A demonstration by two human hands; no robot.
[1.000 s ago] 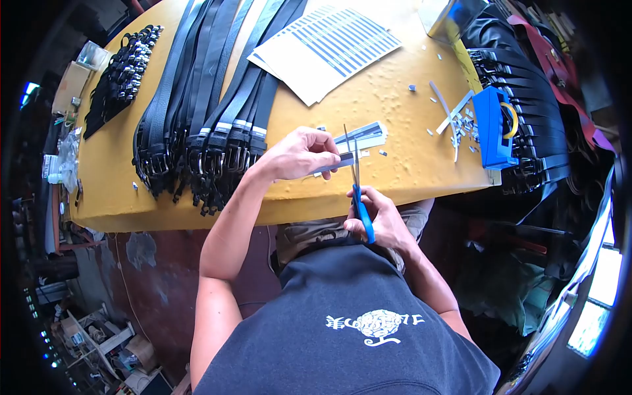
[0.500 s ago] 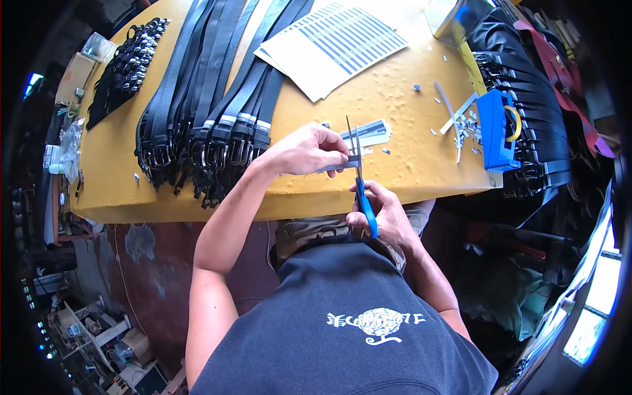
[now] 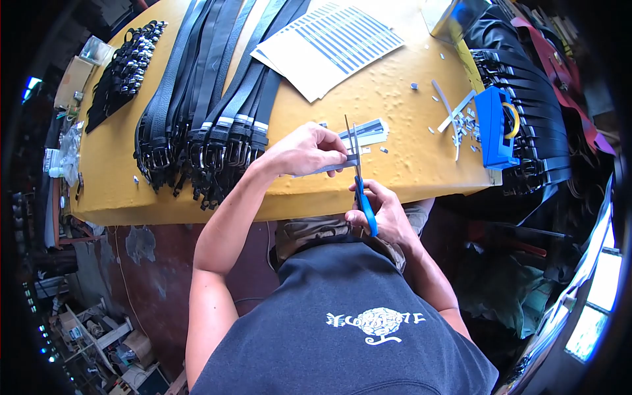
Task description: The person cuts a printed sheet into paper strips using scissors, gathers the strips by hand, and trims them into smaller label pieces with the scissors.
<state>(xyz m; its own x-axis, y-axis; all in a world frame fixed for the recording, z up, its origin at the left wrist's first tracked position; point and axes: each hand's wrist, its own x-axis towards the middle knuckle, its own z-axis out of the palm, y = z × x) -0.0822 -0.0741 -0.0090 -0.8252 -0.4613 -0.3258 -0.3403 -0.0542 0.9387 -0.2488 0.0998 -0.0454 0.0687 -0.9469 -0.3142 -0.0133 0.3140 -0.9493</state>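
My left hand [image 3: 309, 150] pinches a narrow printed paper strip [image 3: 322, 170] above the front part of the yellow table. Wrapped around the blue handles of a pair of scissors [image 3: 365, 207] is my right hand [image 3: 390, 216]. The scissor blades point away from me, slightly parted, and cross the right end of the strip beside my left fingertips. Just beyond, several cut strips [image 3: 372, 131] lie fanned on the table. Printed label sheets [image 3: 329, 49] rest farther back. My left fingers partly hide the held strip.
Black belts with buckles [image 3: 210, 99] lie left of the sheets, and smaller buckled straps [image 3: 128, 62] at the far left. To the right sit a blue tape dispenser [image 3: 495, 128], paper scraps [image 3: 464, 128] and more belts [image 3: 533, 118]. The yellow table's [image 3: 164, 209] front edge runs before me.
The view has shifted slightly. More of the held strip now shows left of my fingers. Both hands stay nearly in place, the scissors still across the strip.
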